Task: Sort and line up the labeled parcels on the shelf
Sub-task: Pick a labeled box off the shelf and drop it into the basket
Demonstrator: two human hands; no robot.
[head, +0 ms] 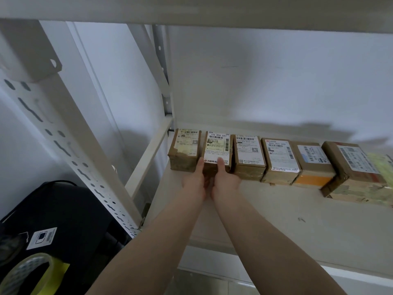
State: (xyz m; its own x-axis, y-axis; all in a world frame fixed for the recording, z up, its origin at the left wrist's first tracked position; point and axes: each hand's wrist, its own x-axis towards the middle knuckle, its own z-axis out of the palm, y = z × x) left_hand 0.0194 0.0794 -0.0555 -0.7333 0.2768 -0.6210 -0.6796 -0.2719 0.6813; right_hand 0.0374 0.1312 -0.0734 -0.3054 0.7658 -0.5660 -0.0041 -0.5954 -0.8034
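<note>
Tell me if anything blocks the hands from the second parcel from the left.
Nothing visible does. The left hand and right hand already touch the second parcel's front, which sits in the row between its neighbours.

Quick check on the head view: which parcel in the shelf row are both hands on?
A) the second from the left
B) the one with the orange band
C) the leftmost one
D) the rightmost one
A: the left hand and the right hand both touch the front of the second parcel from the left, with the right thumb lying over its white label; the other parcels are untouched.
</note>
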